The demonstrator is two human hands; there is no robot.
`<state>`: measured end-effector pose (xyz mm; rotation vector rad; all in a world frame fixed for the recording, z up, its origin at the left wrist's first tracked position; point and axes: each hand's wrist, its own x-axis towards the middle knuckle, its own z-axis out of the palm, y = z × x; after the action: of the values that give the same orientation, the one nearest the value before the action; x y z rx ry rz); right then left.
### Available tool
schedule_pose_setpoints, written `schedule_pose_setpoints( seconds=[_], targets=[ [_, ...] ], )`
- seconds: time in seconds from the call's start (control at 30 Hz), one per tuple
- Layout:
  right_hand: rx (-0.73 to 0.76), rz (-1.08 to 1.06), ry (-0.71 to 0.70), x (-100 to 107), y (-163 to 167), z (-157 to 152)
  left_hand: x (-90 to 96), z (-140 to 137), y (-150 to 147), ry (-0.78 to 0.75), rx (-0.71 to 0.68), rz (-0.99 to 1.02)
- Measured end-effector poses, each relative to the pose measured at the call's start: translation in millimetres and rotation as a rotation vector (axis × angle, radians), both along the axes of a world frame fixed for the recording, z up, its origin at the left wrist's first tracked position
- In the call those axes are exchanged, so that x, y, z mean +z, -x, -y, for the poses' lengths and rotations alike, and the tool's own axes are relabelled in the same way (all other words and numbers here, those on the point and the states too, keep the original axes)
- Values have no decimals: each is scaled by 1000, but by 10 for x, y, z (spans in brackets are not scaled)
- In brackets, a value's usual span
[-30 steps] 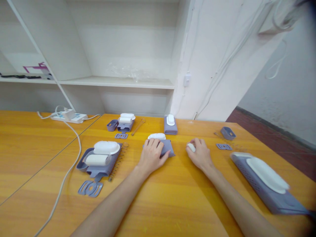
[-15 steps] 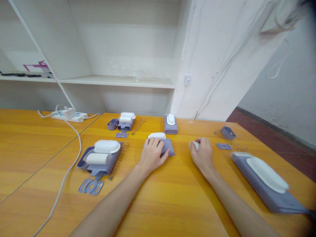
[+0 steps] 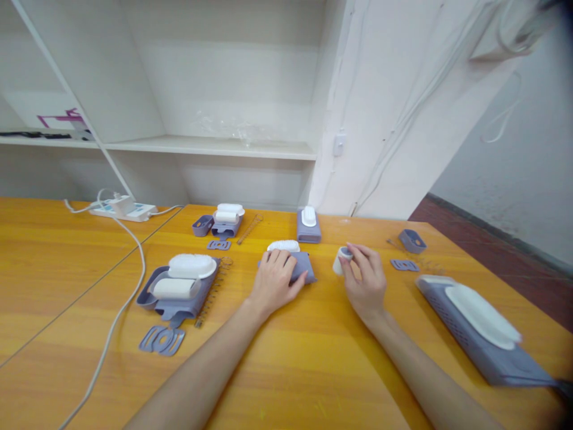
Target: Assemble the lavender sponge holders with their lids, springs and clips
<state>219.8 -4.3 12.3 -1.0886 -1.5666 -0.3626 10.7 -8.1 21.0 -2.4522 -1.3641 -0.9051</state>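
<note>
My left hand (image 3: 276, 278) lies over a purple-grey plastic holder (image 3: 304, 267), its fingers bent across the top and the thumb along the near side. Just behind those fingers a white oval piece (image 3: 283, 245) shows, partly covered. To the right, my right hand (image 3: 367, 280) pinches a short white roll (image 3: 339, 263) between thumb and fingers. The roll is tilted, its greyish end facing up, and its lower end is at or close to the tabletop. A purple-grey holder with a white oval piece (image 3: 308, 216) stands farther back, touched by neither hand.
On the left are a holder set with a white roll (image 3: 176, 288), a coil spring (image 3: 210, 295) and a flat cut-out plate (image 3: 162, 340). A similar set (image 3: 227, 221) lies behind. Rightward are a small cup (image 3: 412, 240), a plate (image 3: 405, 264) and a large holder (image 3: 487, 328). A cable (image 3: 120, 310) crosses the left side.
My right hand has turned the white roll so that its greyish end shows upward, and the fingers have moved to its top. My left hand stays on the holder.
</note>
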Motion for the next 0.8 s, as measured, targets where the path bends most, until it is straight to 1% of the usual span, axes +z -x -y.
schedule_pose_setpoints(
  seconds=[0.13, 0.2, 0.43, 0.6, 0.67, 0.73, 0.8],
  targets=[
    [99, 8, 188, -65, 103, 43, 0, -2, -1, -2, -11, 21],
    [117, 10, 246, -78, 129, 48, -2, -2, -1, -2, -12, 22],
    [166, 79, 386, -107, 140, 39, 2, 6, 4, 5, -17, 26],
    [226, 152, 422, -119, 153, 39, 6, 7, 5, 21, -29, 42],
    [210, 121, 411, -103, 167, 43, 11, 5, 5, 29, -44, 44],
    [190, 36, 416, -93, 189, 43, 14, 1, 3, 33, -63, 36],
    [210, -97, 472, -101, 221, 38, 7, -5, 1, 25, -77, 26]
  ],
)
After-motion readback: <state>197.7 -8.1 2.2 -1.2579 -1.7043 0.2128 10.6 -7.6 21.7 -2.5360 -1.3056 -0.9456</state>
